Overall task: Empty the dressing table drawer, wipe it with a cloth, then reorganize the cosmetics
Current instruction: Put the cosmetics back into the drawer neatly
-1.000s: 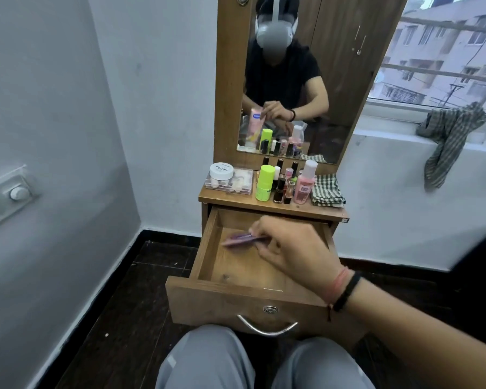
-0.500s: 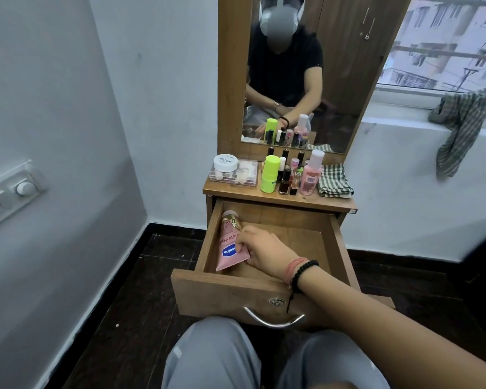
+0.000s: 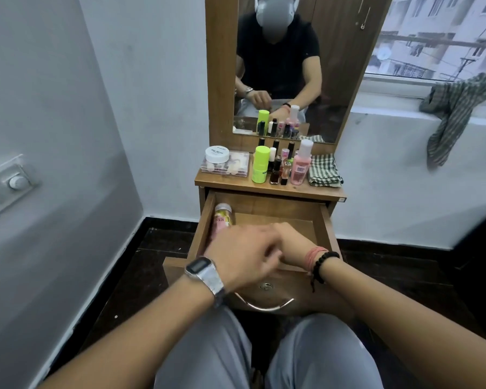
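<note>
The wooden drawer [image 3: 327,228] of the dressing table [image 3: 264,187] is pulled out above my knees. A pink tube [image 3: 222,217] lies along its left wall, cap at the far end, lower part hidden. My left hand [image 3: 240,255], with a wristwatch, hovers over the drawer's front left with its fingers curled. My right hand [image 3: 291,242], with wristbands, reaches into the drawer just behind it; its fingers are hidden. On the tabletop stand a green bottle [image 3: 260,164], a pink bottle [image 3: 300,164], small dark bottles [image 3: 276,171], a white jar [image 3: 216,154] on a clear box [image 3: 232,168], and a folded checked cloth [image 3: 325,171].
A mirror [image 3: 292,66] rises behind the tabletop. White walls close in on the left, with a switch panel [image 3: 9,183]. A second striped cloth [image 3: 455,113] hangs from the window sill at right. The drawer handle [image 3: 264,303] faces my lap. The floor is dark.
My right hand let go of the pink tube, which now lies along the drawer's left wall, and shifted to the right. My left hand came into view over the drawer's front.
</note>
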